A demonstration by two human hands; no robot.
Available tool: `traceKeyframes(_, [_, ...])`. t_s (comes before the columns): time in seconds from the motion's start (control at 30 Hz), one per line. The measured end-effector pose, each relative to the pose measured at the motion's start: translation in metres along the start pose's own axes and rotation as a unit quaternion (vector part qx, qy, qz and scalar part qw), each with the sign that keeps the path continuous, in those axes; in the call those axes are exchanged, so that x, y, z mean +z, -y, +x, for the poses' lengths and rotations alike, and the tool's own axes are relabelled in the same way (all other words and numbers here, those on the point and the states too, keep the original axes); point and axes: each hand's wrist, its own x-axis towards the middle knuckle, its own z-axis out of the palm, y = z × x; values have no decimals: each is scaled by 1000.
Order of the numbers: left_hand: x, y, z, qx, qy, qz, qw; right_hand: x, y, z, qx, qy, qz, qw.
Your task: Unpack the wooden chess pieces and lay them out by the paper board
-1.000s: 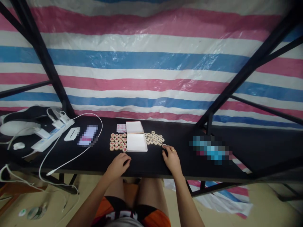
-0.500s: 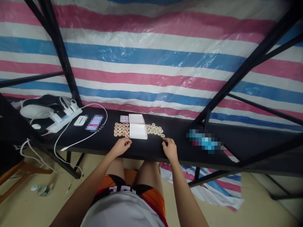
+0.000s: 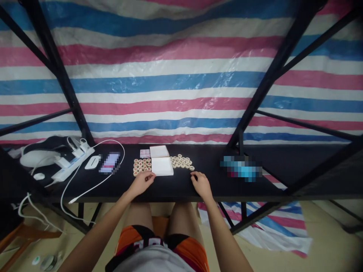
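Note:
Chinese chess discs with red marks [image 3: 142, 163] stand in tidy rows left of an open white box [image 3: 162, 167]. My left hand [image 3: 141, 182] lies at the front of these rows, covering part of the nearest one. Its fingers are loosely bent and apart from the thumb, with the tips beside the box's front left corner; contact is unclear. Dark-marked discs [image 3: 181, 161] lie in a loose heap right of the box. My right hand [image 3: 202, 184] rests just in front of the single disc [image 3: 192, 168] nearest me, thumb and fingers loosely parted, nothing visible in them.
Pink printed paper [image 3: 145, 153] lies behind the rows. At left on the black table [image 3: 176, 189] are a blurred phone [image 3: 110, 162], a white cable [image 3: 96, 186] and a power strip [image 3: 72, 164]. A blurred blue object [image 3: 242, 169] lies at right. Black metal posts [image 3: 255, 90] flank the striped sheet.
The camera view has tilted up, so the table sits lower in the picture. My left hand has moved slightly left over the front disc row. My right hand stays by the nearest loose disc.

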Motion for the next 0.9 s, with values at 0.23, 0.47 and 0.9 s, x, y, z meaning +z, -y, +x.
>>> traceKeyframes(0.23, [-50, 56, 98, -155, -4, 211, 965, 0, 0, 2, 4, 13, -9, 1000])
traceKeyframes(0.47, [-26, 92, 133, -245, 25, 252, 936, 0, 4, 4, 24, -2, 3, 1000])
traceKeyframes(0.9, [-32, 111, 131, -320, -142, 146, 925, -5, 6, 2, 22, 4, 5, 1000])
